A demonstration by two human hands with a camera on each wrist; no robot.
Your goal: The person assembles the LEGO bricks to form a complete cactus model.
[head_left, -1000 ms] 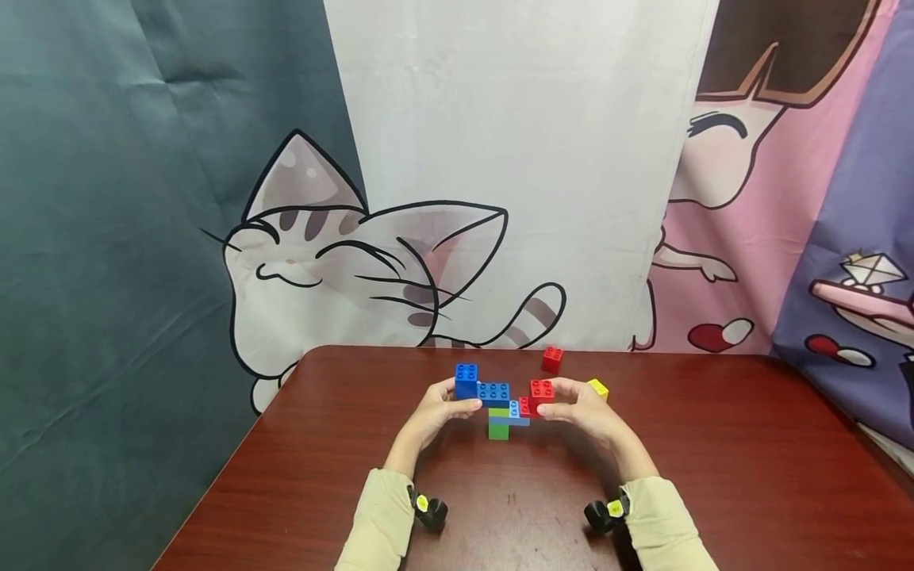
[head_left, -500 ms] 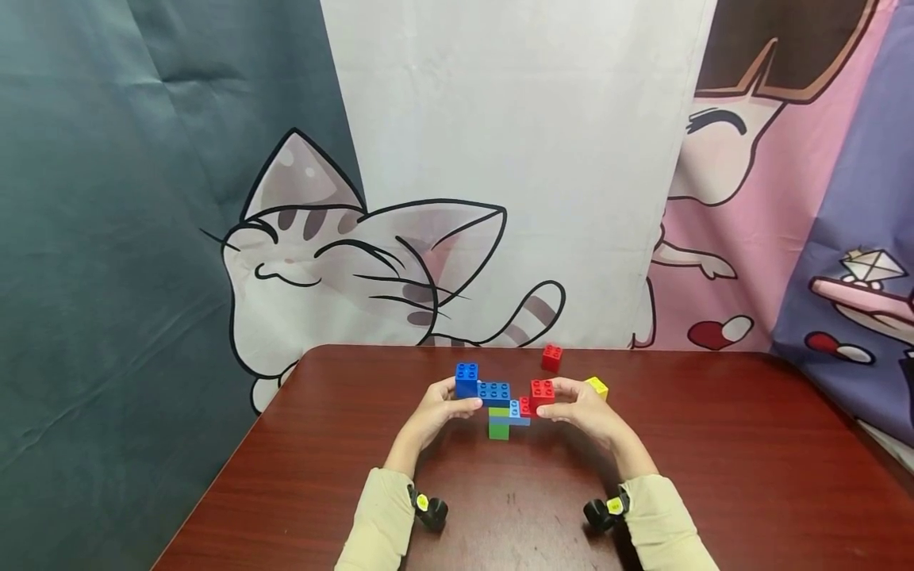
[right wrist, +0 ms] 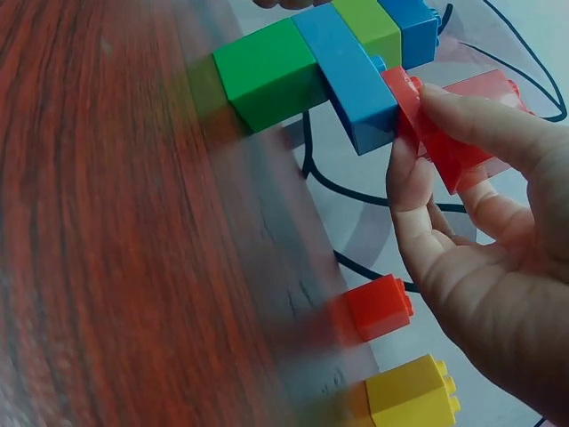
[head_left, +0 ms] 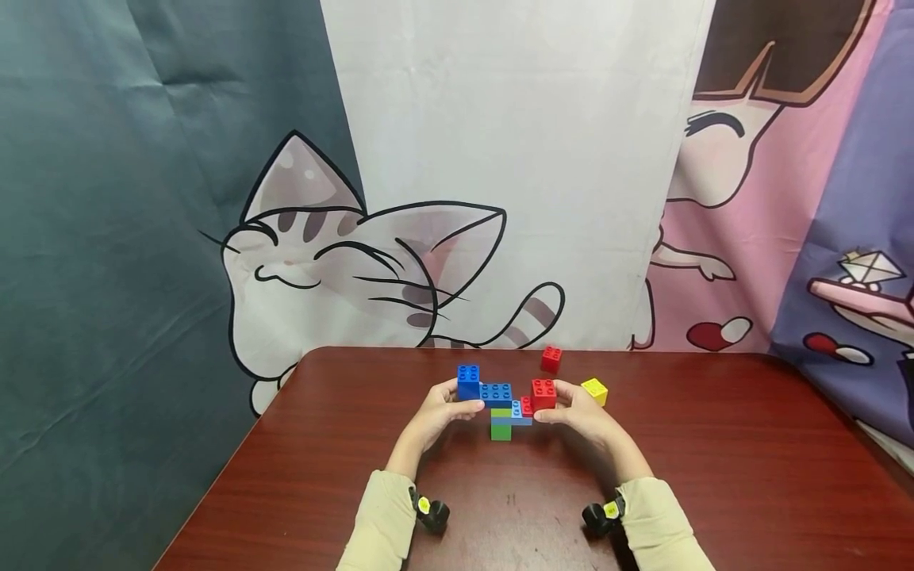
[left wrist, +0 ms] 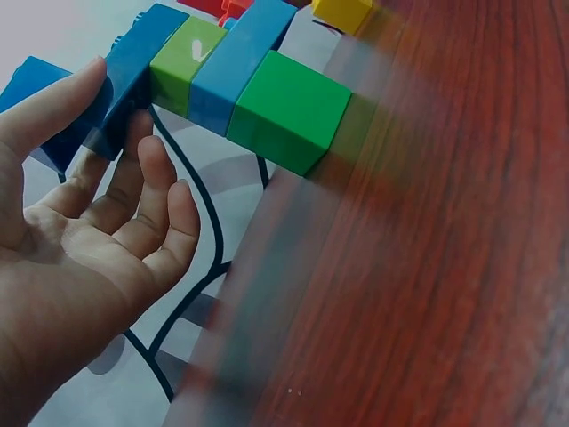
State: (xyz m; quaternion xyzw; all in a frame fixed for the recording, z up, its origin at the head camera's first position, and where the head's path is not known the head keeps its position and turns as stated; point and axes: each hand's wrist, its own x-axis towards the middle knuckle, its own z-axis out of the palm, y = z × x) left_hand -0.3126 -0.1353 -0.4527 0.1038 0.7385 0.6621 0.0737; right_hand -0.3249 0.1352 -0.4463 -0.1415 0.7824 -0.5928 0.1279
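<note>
A patterned cloth backdrop (head_left: 557, 119), with a large drawn cat (head_left: 314, 246) on it, fills the far side, and the dark red counter (head_left: 300, 452) stretches toward the near side. Two pale sleeves (head_left: 374, 515) come in from the near edge, ending at the left hand (head_left: 435, 419) and the right hand (head_left: 584, 414). Little has changed over the last second: both hands keep their grips and no brick has joined or left, but the right hand has shifted slightly, so more of the yellow brick shows beyond it. That suggests a steadying or seating hold on the build rather than a carry. The brick structure (head_left: 511, 421) stands upright between the hands, around the middle of the counter's far half. Its long blue brick (head_left: 496, 394) tops the left side, bearing a blue brick (head_left: 468, 386) at its left end; the left hand pinches these between thumb and fingers. Below come a lime brick (left wrist: 189, 64), a light-blue brick (left wrist: 238, 67) and a green base (left wrist: 292, 111). On the right, the right hand pinches the upper red brick (head_left: 543, 394), set over a lower red brick (head_left: 526, 408). Loose, the yellow brick (head_left: 594, 392) lies just right of that hand, and a small red brick (head_left: 551, 359) near the far edge.
</note>
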